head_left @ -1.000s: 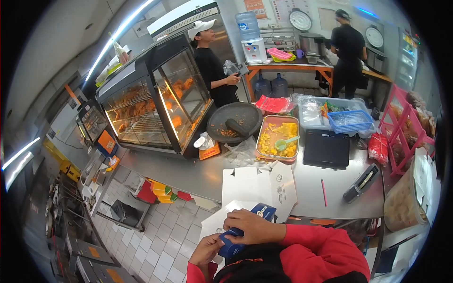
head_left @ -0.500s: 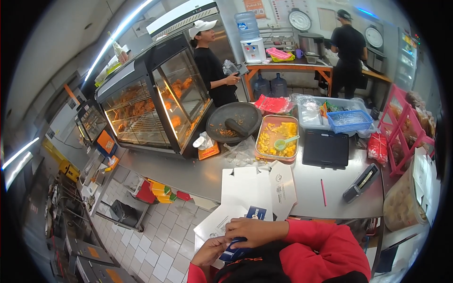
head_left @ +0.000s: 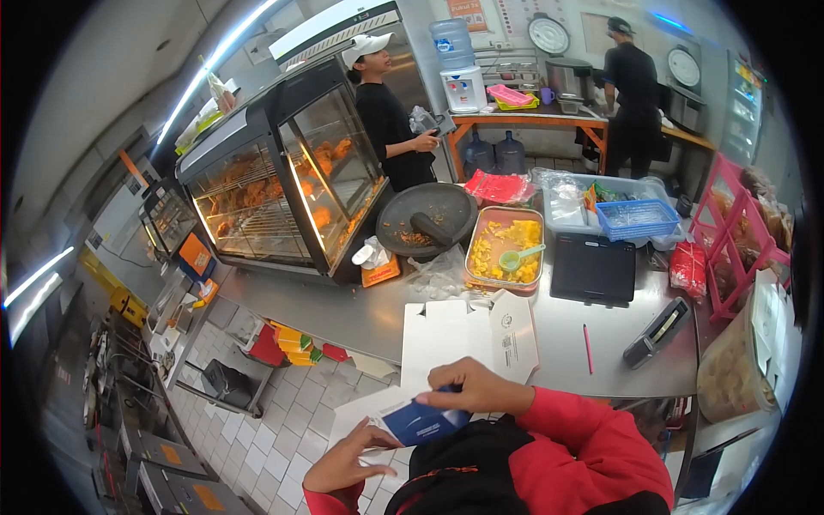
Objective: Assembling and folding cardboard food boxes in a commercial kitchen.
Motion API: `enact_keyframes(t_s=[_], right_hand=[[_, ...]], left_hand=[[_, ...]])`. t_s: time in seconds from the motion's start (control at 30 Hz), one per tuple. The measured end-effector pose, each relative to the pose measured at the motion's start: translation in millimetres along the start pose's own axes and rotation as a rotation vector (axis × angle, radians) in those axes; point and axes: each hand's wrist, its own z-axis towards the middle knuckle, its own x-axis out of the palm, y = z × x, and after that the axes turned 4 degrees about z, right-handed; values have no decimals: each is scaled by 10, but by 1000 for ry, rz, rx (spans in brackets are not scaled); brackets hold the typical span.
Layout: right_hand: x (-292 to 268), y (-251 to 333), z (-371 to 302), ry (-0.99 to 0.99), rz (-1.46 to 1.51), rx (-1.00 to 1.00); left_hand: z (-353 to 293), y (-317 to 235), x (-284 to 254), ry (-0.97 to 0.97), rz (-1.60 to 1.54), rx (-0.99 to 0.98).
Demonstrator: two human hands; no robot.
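A part-unfolded cardboard box (head_left: 446, 335), white with a dark blue panel (head_left: 422, 422), spans from the counter edge to just before my body. Its printed side flap leans to the right. My right hand (head_left: 476, 388) grips the upper edge of the blue panel, thumb on its face and fingers curled behind. At the panel's lower left corner, the fingers of my left hand (head_left: 348, 457) touch the edge. The left thumb stands apart from the fingers, and I see nothing clasped between them.
On the steel counter (head_left: 562, 343) lie a pink pen (head_left: 588, 349), a grey handheld device (head_left: 657, 333), a black tablet-like slab (head_left: 592, 269) and a tray of yellow food (head_left: 506, 236). A stone mortar (head_left: 403, 219) stands beside the heated display case (head_left: 266, 189). Two people work beyond.
My hands have drawn apart, the left moving down and left, the right up and right. The blue panel now shows broadly between them, and the left thumb has parted from its fingers.
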Motion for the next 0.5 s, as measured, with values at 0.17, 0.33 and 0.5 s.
enact_keyframes(t_s=[0.17, 0.33, 0.5], right_hand=[[-98, -95, -12, -52, 28, -20], [-1, -54, 29, 55, -118, -241], [95, -63, 17, 296, -164, -314]], left_hand=[[57, -96, 16, -480, -141, 33], [261, -135, 260, -763, -162, 9], [392, -400, 359, -561, 529, 120]])
